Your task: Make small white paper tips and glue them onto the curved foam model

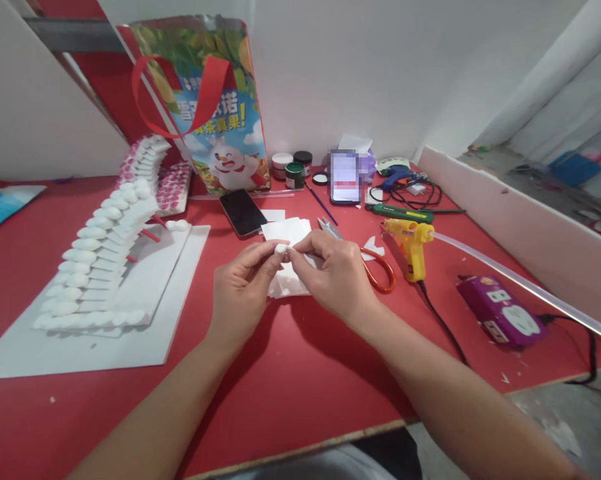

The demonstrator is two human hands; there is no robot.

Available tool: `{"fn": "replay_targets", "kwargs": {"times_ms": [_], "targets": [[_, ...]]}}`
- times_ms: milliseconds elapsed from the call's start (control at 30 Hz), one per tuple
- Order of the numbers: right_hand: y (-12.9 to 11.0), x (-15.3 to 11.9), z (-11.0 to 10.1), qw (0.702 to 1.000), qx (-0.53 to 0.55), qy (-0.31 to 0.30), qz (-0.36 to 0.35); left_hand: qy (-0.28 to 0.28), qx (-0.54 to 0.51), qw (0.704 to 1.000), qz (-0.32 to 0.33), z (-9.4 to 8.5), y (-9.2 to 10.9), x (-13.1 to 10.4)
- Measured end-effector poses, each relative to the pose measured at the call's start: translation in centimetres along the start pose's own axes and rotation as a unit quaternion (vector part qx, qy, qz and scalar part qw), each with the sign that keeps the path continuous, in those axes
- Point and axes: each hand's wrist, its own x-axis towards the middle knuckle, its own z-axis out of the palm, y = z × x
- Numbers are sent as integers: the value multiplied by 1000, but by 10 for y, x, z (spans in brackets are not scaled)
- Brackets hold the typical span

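Observation:
Between the fingertips of both hands is a small white rolled piece [281,249], perhaps of paper; its kind is hard to make out. My left hand [245,283] pinches it from the left, and my right hand [333,270] pinches it from the right. Beneath them lie white paper sheets [290,231] on the red table [285,387]. Scissors with orange-red handles [387,279] rest just beyond my right hand, partly hidden by it. At the left, a white model with rounded, petal-like pieces [83,257] stands on a white board [145,353].
A yellow glue gun [414,250] with a long clear stick lies at right, near a purple power box [500,312]. Behind are a dark phone [243,212], a lit phone [345,177], paint jars [295,175], a green-handled tool [403,213] and a printed bag [230,140].

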Motion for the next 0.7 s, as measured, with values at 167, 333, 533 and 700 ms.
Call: {"fn": "replay_targets", "kwargs": {"times_ms": [167, 333, 533, 700], "targets": [[-5, -7, 3, 997, -31, 19, -75, 26, 33, 997, 59, 2, 4, -4], [-7, -8, 1, 998, 22, -29, -60, 41, 78, 991, 104, 2, 8, -5], [-1, -2, -12, 995, 44, -48, -78, -6, 42, 995, 93, -3, 9, -1], [1, 5, -24, 983, 101, -127, -83, -83, -24, 996, -8, -15, 9, 10]]}}
